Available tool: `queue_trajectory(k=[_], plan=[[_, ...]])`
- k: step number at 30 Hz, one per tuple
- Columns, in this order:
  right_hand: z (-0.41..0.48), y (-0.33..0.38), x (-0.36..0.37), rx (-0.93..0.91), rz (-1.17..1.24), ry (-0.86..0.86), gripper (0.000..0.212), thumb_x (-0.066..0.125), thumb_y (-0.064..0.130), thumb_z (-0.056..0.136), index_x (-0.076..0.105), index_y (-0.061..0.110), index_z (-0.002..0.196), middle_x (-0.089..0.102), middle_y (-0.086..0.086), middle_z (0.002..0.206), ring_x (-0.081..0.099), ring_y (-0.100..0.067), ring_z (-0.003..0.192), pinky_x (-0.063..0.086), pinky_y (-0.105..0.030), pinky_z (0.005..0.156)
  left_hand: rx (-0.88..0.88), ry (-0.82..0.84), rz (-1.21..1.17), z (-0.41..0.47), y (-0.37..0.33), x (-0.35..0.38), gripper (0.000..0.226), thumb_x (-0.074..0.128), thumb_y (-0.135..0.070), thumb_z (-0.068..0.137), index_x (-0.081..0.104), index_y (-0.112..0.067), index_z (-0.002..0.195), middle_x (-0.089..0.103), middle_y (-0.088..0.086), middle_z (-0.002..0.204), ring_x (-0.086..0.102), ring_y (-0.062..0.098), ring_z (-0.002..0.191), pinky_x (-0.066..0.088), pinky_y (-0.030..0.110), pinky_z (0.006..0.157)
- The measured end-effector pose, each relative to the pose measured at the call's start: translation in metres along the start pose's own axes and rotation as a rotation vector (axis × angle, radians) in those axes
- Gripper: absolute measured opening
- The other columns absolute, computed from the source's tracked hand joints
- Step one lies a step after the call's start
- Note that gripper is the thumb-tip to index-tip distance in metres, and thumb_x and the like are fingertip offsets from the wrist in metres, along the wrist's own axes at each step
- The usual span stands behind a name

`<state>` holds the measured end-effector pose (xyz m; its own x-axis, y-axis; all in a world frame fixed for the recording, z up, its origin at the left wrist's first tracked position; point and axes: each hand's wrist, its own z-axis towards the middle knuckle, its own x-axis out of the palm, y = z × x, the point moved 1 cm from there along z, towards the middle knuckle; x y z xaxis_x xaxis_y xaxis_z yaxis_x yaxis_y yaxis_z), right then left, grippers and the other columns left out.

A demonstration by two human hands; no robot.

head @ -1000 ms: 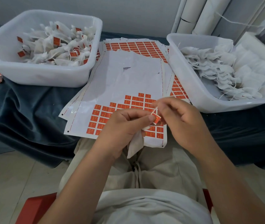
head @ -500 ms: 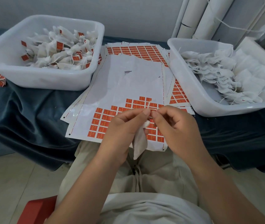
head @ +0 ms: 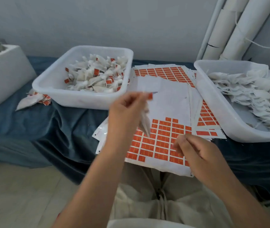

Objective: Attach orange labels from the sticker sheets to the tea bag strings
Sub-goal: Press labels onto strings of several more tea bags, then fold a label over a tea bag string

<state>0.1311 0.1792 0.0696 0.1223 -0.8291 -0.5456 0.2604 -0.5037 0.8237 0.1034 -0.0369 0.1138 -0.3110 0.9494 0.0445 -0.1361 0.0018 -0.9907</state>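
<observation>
My left hand (head: 124,111) is raised over the sticker sheets and grips a white tea bag (head: 145,124) that hangs below it. An orange label (head: 150,96) sits on the bag's string at my fingertips. My right hand (head: 195,152) hovers low over the nearest sticker sheet (head: 160,142), fingers loosely curled with nothing visibly between them. That sheet carries rows of orange labels on its lower half. The left white tub (head: 52,83) holds labelled tea bags (head: 96,76). The right tub (head: 213,102) holds unlabelled tea bags (head: 246,89).
More sticker sheets (head: 162,72) lie fanned between the tubs on a dark blue cloth (head: 32,129). A few labelled bags (head: 32,100) lie beside the left tub. A white box (head: 2,74) stands at far left, white tubes (head: 229,27) lean at the back right.
My hands have parted: the left has lifted up and leftward with the labelled tea bag, the right has let go and dropped toward the sheet. The view has swung left.
</observation>
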Motion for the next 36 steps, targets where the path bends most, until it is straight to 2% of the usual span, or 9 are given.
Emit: queue_trajectory(k=[3,5,11,16,20,24,29,33,36], plan=[[0.002,0.000,0.003,-0.050,-0.103,0.070,0.050,0.040,0.069,0.098,0.067,0.028,0.083,0.070,0.024,0.088,0.069,0.004,0.087,0.047,-0.006,0.071,0.089,-0.151,-0.083,0.070,-0.035,-0.025,0.010,0.075,-0.026,0.092,0.084,-0.025,0.089,0.073,-0.001,0.077,0.064,0.008,0.061,0.048,0.027,0.053],[0.003,0.000,0.006,-0.065,-0.164,0.122,0.049,0.036,0.072,0.091,0.064,0.033,0.081,0.068,0.030,0.090,0.066,0.008,0.090,0.046,-0.006,0.068,0.109,-0.221,-0.040,0.117,-0.052,-0.041,0.010,0.078,-0.024,0.089,0.084,-0.025,0.082,0.070,0.001,0.076,0.063,0.014,0.067,0.050,0.034,0.066],[0.002,-0.003,0.007,-0.071,-0.236,0.144,0.047,0.034,0.080,0.083,0.063,0.042,0.083,0.063,0.040,0.102,0.064,0.011,0.096,0.051,-0.010,0.072,-0.003,-0.170,0.221,0.170,-0.050,-0.080,0.026,0.071,-0.030,0.094,0.077,-0.027,0.119,0.075,-0.002,0.101,0.067,0.011,0.088,0.059,0.038,0.098],[0.010,-0.001,-0.021,-0.061,-0.122,-0.038,0.046,0.047,0.066,0.092,0.063,0.026,0.075,0.072,0.018,0.079,0.071,0.001,0.073,0.056,-0.017,0.066,0.058,-0.210,0.328,0.110,-0.021,-0.061,0.025,0.063,-0.052,0.092,0.080,-0.036,0.083,0.077,-0.012,0.076,0.062,-0.002,0.058,0.051,0.024,0.063],[0.021,-0.003,-0.068,-0.016,0.001,-0.360,0.042,0.054,0.053,0.105,0.058,0.027,0.071,0.067,0.016,0.067,0.060,0.005,0.055,0.045,-0.011,0.050,0.008,-0.074,0.326,0.029,0.016,-0.032,0.037,0.065,-0.060,0.093,0.075,-0.029,0.076,0.066,-0.006,0.061,0.057,0.001,0.049,0.048,0.030,0.060],[0.063,-0.029,-0.144,0.111,-0.102,-0.571,0.020,0.060,0.053,0.093,0.064,0.034,0.087,0.065,0.013,0.074,0.058,0.000,0.062,0.046,-0.030,0.064,-0.035,0.138,0.349,-0.026,0.029,0.004,0.043,0.057,-0.066,0.089,0.070,-0.031,0.069,0.073,-0.009,0.066,0.072,0.001,0.061,0.051,0.021,0.057],[0.141,-0.087,-0.196,0.411,-0.476,-0.129,0.014,0.073,0.040,0.095,0.072,0.036,0.108,0.071,0.006,0.118,0.065,-0.014,0.100,0.049,-0.033,0.083,-0.069,0.286,0.233,-0.039,0.034,0.029,0.054,0.054,-0.070,0.078,0.068,-0.020,0.069,0.077,-0.013,0.076,0.077,0.003,0.074,0.054,0.010,0.057],[0.188,-0.122,-0.187,0.396,-0.797,0.131,0.028,0.061,0.032,0.105,0.076,0.023,0.126,0.060,-0.005,0.149,0.055,-0.023,0.129,0.040,-0.034,0.104,-0.079,0.328,0.199,-0.042,0.041,0.032,0.055,0.057,-0.066,0.084,0.067,-0.014,0.072,0.078,-0.009,0.078,0.078,0.006,0.076,0.055,0.011,0.060],[0.205,-0.130,-0.178,0.395,-0.871,0.202,0.033,0.051,0.028,0.109,0.073,0.014,0.127,0.060,-0.013,0.144,0.055,-0.033,0.129,0.041,-0.041,0.105,-0.070,0.342,0.201,-0.045,0.042,0.036,0.051,0.056,-0.070,0.079,0.063,-0.022,0.063,0.076,-0.010,0.073,0.076,0.004,0.074,0.050,0.004,0.064]])
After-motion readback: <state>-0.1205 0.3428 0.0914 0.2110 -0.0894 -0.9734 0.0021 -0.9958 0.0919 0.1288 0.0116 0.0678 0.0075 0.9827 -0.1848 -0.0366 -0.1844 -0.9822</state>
